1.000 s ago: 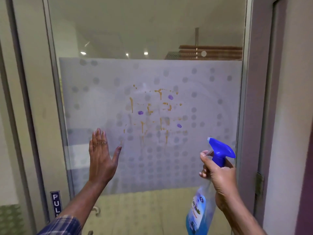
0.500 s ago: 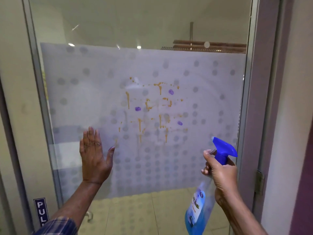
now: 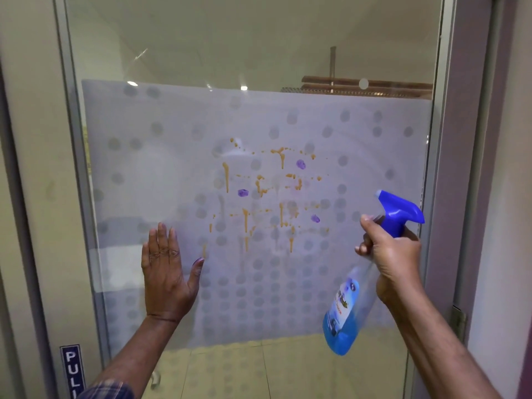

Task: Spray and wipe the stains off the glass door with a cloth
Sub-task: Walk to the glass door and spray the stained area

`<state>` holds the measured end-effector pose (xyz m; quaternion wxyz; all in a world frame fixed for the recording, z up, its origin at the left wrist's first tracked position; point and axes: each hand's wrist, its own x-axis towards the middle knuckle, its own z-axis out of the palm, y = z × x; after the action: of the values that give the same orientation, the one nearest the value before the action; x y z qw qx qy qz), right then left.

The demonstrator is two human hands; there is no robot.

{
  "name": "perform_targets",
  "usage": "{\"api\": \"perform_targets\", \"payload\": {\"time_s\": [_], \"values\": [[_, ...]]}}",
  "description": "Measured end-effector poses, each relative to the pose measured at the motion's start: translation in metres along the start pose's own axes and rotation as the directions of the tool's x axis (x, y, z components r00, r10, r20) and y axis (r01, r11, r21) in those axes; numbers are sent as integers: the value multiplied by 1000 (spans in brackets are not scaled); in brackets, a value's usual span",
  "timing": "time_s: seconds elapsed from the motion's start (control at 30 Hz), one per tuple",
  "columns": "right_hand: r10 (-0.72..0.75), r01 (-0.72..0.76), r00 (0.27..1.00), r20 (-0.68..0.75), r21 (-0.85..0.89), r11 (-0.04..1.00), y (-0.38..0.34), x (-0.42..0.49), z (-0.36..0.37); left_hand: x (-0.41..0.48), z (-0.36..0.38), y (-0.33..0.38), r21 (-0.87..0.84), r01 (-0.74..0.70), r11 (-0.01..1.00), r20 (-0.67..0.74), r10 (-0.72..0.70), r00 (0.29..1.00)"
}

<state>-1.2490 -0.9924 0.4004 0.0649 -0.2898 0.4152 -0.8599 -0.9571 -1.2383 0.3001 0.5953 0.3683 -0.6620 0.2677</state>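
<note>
Since the glass door (image 3: 178, 133) fills nearly the whole view and could swing when pushed, you brace it first. Its frosted dotted panel (image 3: 138, 168) carries the stains (image 3: 267, 197): orange drips and three purple blots clustered at mid-panel, which look unwiped. The spray bottle (image 3: 344, 312), part full of blue liquid, hangs tilted in front of the panel's right side, below and right of the stains. Its blue spray head (image 3: 401, 211) points up and left toward them, probably to lay mist over the cluster.

Your right hand (image 3: 394, 260) is curled round the bottle's neck, with a finger forward by the trigger. Your left hand (image 3: 165, 272) lies flat on the glass, fingers straight and together and thumb spread, just left of the lowest drips. That likely steadies the door while staying out of the spray. The cloth is nowhere in view. A small "PULL" sign (image 3: 72, 370) sits on the frame at lower left.

Compared with half a second ago, you have lifted the bottle, so its head now stands level with the lower stains. Your left palm stays planted in the same spot.
</note>
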Motion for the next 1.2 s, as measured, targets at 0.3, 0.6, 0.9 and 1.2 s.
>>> {"api": "perform_targets", "payload": {"time_s": [0.3,0.6,0.9,1.2], "values": [[-58,54,994,96,38,998,-40,16,55,1,0,0,12,-14,1000,-9,14,1000],[-85,85,964,253,12,996,-57,-5,114,1,-2,2,14,-11,1000,-7,11,1000],[-119,139,903,412,-20,990,-63,-31,168,1,-1,2,27,-11,1000,3,11,1000],[-31,118,863,505,-141,983,-26,-66,171,0,-2,2,26,-13,1000,-5,13,1000]]}}
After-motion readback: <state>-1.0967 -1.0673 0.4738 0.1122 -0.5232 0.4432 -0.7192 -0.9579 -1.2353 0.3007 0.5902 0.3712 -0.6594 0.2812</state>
